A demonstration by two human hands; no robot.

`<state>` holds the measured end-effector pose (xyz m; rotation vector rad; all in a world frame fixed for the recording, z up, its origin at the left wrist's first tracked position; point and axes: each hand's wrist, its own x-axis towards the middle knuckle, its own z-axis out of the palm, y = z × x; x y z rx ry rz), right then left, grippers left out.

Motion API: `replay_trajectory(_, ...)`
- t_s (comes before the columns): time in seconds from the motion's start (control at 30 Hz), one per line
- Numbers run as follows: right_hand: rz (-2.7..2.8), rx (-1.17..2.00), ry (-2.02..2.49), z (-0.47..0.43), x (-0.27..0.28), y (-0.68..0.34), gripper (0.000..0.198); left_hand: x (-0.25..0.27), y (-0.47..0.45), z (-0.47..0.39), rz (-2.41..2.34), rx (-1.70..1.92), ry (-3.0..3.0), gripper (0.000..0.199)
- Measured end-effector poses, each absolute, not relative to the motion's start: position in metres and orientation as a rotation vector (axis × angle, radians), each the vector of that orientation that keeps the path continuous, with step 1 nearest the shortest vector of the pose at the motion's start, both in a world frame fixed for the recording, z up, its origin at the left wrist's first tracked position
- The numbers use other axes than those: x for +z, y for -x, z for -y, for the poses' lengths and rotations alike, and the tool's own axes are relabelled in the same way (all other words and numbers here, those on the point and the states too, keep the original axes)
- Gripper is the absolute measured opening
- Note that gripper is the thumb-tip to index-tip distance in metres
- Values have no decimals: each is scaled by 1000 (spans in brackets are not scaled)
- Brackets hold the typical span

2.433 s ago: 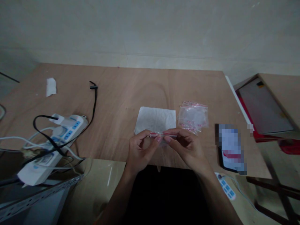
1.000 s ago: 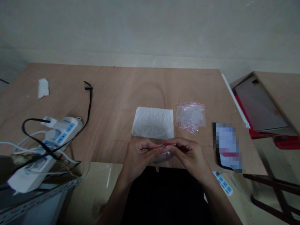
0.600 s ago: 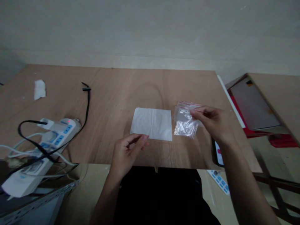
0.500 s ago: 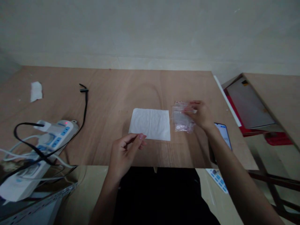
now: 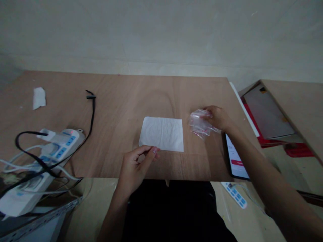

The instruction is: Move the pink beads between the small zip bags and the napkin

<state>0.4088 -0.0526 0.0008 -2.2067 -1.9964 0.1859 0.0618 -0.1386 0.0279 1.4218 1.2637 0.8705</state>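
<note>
On the wooden table lies a white tissue (image 5: 163, 132), flat and with fold lines. My left hand (image 5: 137, 164) is just in front of its near left edge, overlapping that corner from my view. Its thumb and fingertips are pressed together, and nothing shows between them. Right of the tissue, my right hand (image 5: 218, 117) grips clear plastic zip bags (image 5: 200, 122) with pinkish-red edging. The bags look crumpled and bunched toward my fingers; how many there are I cannot tell.
A phone (image 5: 236, 161) with a lit screen lies under my right forearm. At left are a white power strip (image 5: 62, 144) with tangled cables, a black cable (image 5: 93, 111) and a scrap of white paper (image 5: 39, 98). Another power strip (image 5: 234, 194) is below the table edge.
The plastic bags have gone from lying flat to being gathered in my right hand, which has closed on them and shifted slightly right. My left hand has moved a little right.
</note>
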Motion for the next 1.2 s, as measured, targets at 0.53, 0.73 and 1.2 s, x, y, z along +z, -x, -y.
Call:
replay_trajectory(0.53,1717,180,1922,36,91,-348,23,17,-25,142,-1409,924,-1396,26)
replay_trajectory(0.73,1635,873,1239,10,61,-214,12,15,6,149,-1612,1069,-1252,27)
replay_trajectory(1.2,1750,401,1481,47,-17,-143,53,-3,41,117,-2315,1012,-1707,48)
